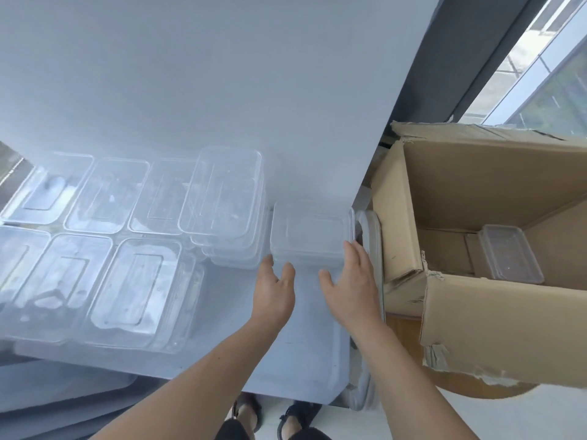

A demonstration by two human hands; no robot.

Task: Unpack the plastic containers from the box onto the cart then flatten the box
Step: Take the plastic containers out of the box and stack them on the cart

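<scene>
Item 1, nearest: pale grey-blue plastic cart top [305, 344], with a raised lip along its near and right edges.

Item 2: left hand [274, 292] and right hand [352, 281], both over the cart's right end. Their fingers are straight and spread and grip nothing.

Item 3, just beyond the fingertips: clear rectangular plastic container [311, 236], seated on the cart at its right end, beside the grey cart handle [371, 236]. The left fingertips are at its near left corner and the right fingertips at its near right corner. Whether they touch it cannot be told.
Handling, as judged: light, thin-walled and smooth, so likely slippery and flexible under a squeeze. Best held by the two short ends under the rim.

Item 4, left: rows of clear lidded containers [133, 281] and a taller clear stack [222, 201].

Item 5, right and farther: brown cardboard box [476, 192], flaps open. One clear container [508, 257] lies on its floor, so unpacking is not finished and the box is not yet flattened.
</scene>
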